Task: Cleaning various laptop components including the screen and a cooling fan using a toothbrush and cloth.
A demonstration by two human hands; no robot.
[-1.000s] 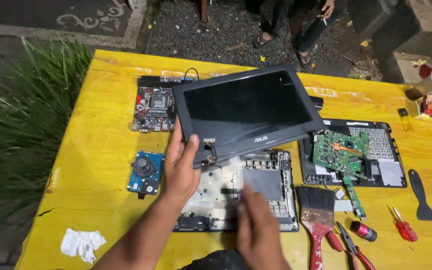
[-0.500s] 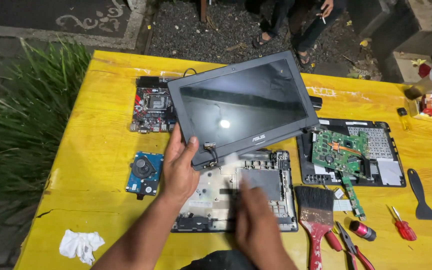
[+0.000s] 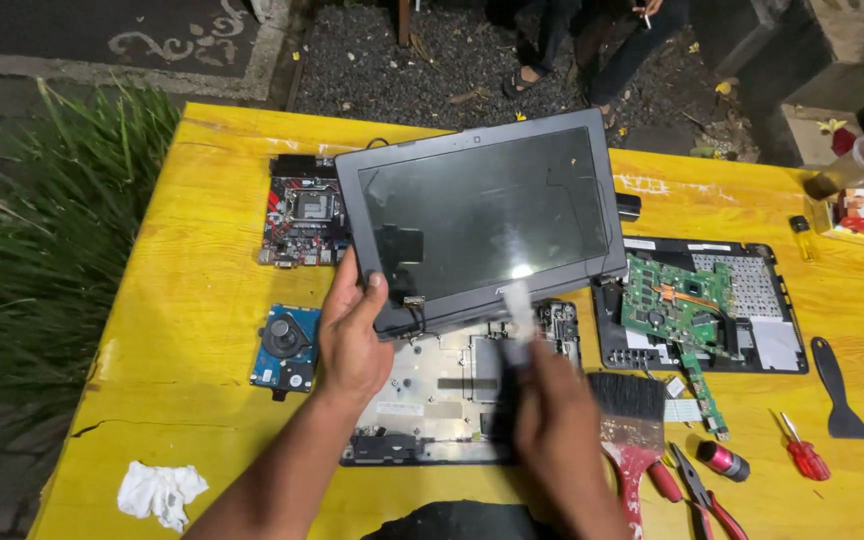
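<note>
A black laptop screen panel (image 3: 482, 210) stands tilted up over an opened grey laptop base (image 3: 432, 390) on the yellow table (image 3: 192, 300). My left hand (image 3: 352, 335) grips the panel's lower left corner, near the hinge and its loose cables. My right hand (image 3: 552, 430) is blurred over the base. It holds a slim tool (image 3: 515, 330), dark with a pale end that points up at the panel's lower edge. What kind of tool it is cannot be told.
A desktop motherboard (image 3: 302, 215) and a blue hard drive (image 3: 287, 345) lie left. On the right are a second opened laptop with a green board (image 3: 702, 300), a paintbrush (image 3: 632, 410), pliers (image 3: 697, 490), a red screwdriver (image 3: 802, 455) and a black scraper (image 3: 837, 385). A white rag (image 3: 157, 490) lies front left. Grass borders the left edge; a person's legs (image 3: 592, 50) are beyond the table.
The screen panel has tipped up more steeply toward me. My right hand has lifted from the base and brought the slim tool up to the panel's lower edge.
</note>
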